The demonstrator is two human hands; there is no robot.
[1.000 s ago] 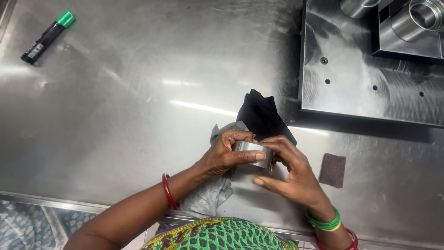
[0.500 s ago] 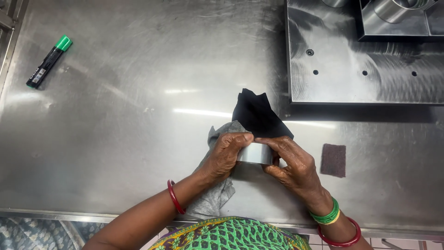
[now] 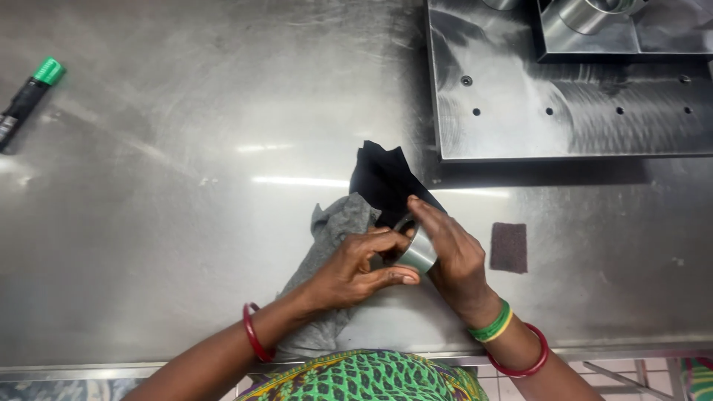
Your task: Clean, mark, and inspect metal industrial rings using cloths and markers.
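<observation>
My left hand (image 3: 355,269) and my right hand (image 3: 449,256) both grip a short shiny metal ring (image 3: 418,252) just above the steel table. The ring is tilted, its open end turned toward the left hand, whose fingers curl over the rim. A black cloth (image 3: 382,178) lies behind the ring, partly tucked under my right fingers. A grey cloth (image 3: 327,245) lies under my left hand and wrist and runs down to the table's near edge.
A small dark brown abrasive pad (image 3: 509,247) lies right of my right hand. A thick steel plate (image 3: 520,119) with holes and a raised block (image 3: 624,30) holding a metal cylinder fills the far right. A black marker with a green cap (image 3: 28,93) lies far left.
The ring has been turned in my hands and now tilts, showing its open end. My right fingers have stretched out over it. The view has shifted slightly.
</observation>
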